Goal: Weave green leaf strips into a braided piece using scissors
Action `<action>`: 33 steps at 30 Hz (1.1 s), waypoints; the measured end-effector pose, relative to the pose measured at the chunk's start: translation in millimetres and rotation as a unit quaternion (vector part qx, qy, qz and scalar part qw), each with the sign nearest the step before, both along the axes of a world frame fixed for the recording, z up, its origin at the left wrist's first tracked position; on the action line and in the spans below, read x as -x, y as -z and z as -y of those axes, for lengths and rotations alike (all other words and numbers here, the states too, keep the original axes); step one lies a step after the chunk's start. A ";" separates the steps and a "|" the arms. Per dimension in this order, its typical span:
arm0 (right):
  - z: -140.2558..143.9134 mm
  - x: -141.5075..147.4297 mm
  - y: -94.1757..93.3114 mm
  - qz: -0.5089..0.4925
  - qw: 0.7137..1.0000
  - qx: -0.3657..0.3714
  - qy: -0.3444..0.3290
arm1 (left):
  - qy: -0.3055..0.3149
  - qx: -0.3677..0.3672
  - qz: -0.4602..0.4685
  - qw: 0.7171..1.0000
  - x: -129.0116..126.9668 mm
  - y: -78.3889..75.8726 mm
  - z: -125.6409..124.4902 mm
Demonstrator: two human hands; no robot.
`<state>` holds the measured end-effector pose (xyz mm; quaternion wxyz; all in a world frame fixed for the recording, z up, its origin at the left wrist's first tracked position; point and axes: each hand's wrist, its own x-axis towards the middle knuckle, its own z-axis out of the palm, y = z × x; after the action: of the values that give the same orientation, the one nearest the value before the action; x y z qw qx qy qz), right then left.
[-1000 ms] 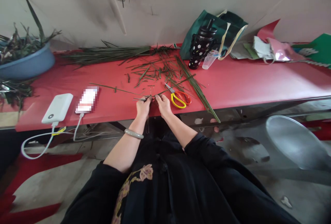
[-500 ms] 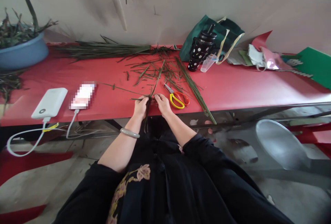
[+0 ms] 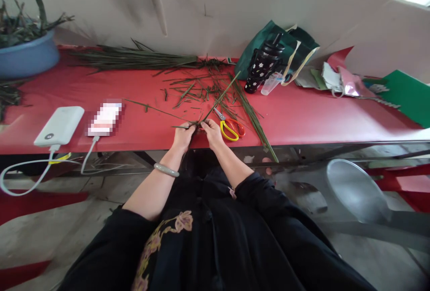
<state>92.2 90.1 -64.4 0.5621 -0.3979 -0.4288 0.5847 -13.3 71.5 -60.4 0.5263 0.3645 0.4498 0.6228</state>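
My left hand is closed on a few long green leaf strips that cross near the table's front edge. My right hand pinches the same strips just to the right, close to the crossing. One strip runs up and right from between the hands, another reaches out to the left, and darker ends hang below. Fingers partly hide the crossing, so I cannot see how the strips join. Scissors with yellow and red handles lie just right of my right hand. Beyond them rests a bundle of leaf strips.
Cut leaf scraps litter the red table. Behind lies a long leaf pile. A white power bank and phone sit left, below a blue basin. A black tumbler and green bag stand back right.
The strip pointing up from between my hands has swung to the right and now lies over the scraps toward the tumbler. Both hands keep hold; the view has shifted slightly.
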 end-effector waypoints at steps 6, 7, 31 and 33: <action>-4.8 -2.1 6.4 0.028 0.999 -0.018 0.014 | 0.021 0.004 0.032 0.999 2.2 -3.2 1.3; -5.0 -2.4 6.4 0.029 0.999 -0.017 0.014 | 0.020 0.007 0.034 0.999 2.3 -3.4 1.3; -6.4 -3.4 11.5 0.057 0.998 -0.026 0.015 | 0.042 0.025 0.007 0.999 1.4 -5.9 1.9; -4.4 -3.6 8.9 0.031 0.999 -0.020 0.006 | 0.047 0.025 -0.005 0.999 1.8 -4.9 1.7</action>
<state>95.8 94.5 -73.3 0.5599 -0.4071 -0.4552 0.5600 -15.1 69.8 -55.5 0.5615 0.3754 0.4500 0.5841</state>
